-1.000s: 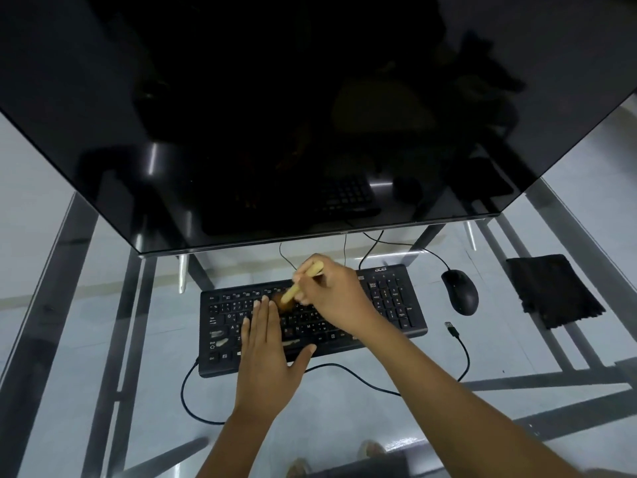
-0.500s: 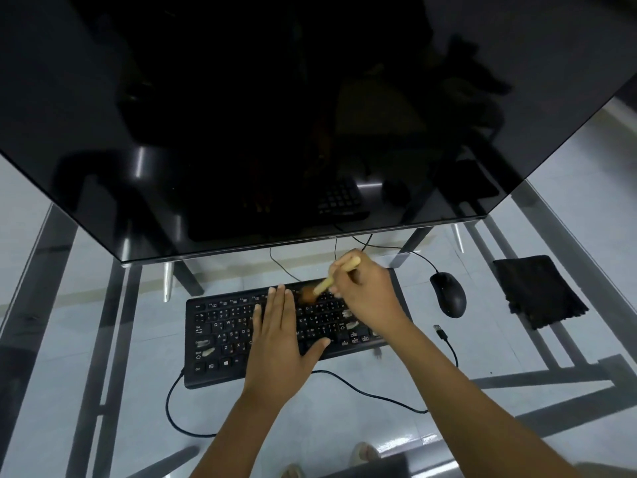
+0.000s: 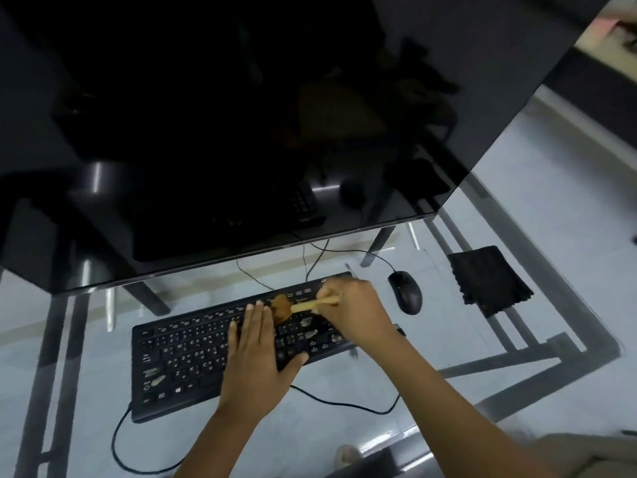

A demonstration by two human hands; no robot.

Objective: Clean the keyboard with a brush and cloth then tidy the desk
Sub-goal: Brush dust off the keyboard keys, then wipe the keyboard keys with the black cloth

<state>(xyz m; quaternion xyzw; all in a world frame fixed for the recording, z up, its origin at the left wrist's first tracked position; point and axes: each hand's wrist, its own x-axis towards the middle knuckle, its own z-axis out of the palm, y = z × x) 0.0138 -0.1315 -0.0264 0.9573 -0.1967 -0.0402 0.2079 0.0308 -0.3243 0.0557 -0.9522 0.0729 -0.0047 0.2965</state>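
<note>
- A black rectangular keyboard with white key legends (image 3: pixel 193 353) lies slanted across the lower middle of the frame on a glass desk top with dark metal bars beneath (image 3: pixel 517 374).
- The left hand (image 3: pixel 256 357) lies flat on the keyboard's centre, fingers straight and pressed together, thumb spread to the right.
- The right hand (image 3: pixel 355 312) has its fingers curled round the pale wooden handle of a small brush with brown bristles (image 3: pixel 296 307); the bristles touch the keys just beside the left fingertips.
- A black mouse (image 3: pixel 405 292) sits right of the keyboard.
- A folded black cloth (image 3: pixel 487 279) lies farther right, apart from the mouse.
- A large dark monitor (image 3: pixel 241 115) fills the upper frame.
</note>
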